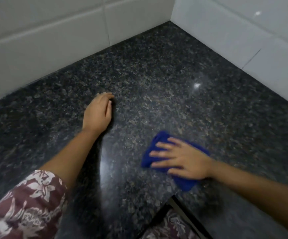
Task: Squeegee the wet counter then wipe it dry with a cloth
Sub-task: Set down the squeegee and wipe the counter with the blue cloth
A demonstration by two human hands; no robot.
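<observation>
Head view: right hand [182, 159], grip wide with fingers spread flat, presses a folded blue cloth [149, 155] onto the near part of the desk [157, 71]; left hand [98, 112] rests loosely curled on the stone, grip holding nothing. Risk, as I judge it: the cloth is pinned, not pinched, so on slick stone it may bunch or slide out, leaving streaks. Desk is dark speckled granite, glossy; cloth soft, nappy; walls [53, 40] white glazed tile.

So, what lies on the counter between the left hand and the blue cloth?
Nothing. In the head view only bare, glossy granite counter separates the left hand from the blue cloth, which the right hand presses.
</observation>
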